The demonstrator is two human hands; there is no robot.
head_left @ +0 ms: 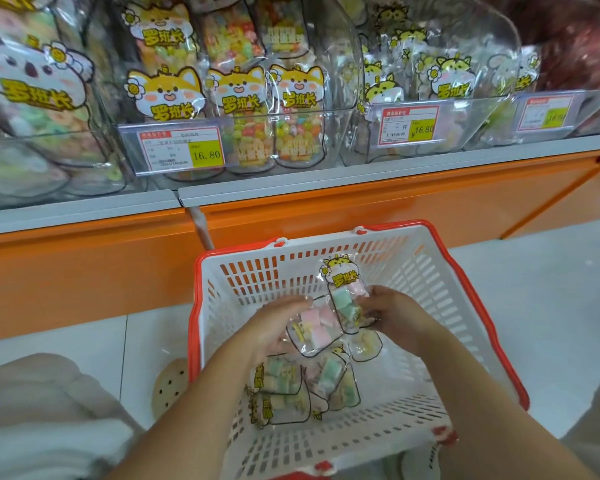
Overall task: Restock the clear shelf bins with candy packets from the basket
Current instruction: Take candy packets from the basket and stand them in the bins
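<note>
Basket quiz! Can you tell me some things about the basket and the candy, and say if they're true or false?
1. The basket is white with a red rim. True.
2. Both hands are empty. False: the left hand holds a tilted packet and the right hand pinches an upright packet.
3. More loose packets lie in the basket's bottom. True.
4. The basket sits up on the shelf. False: it is down below the shelf bins, in front of the orange base.
5. The shelf bins are empty. False: they hold candy packets.
6. The yellow price tag reads 16.80. True.
</note>
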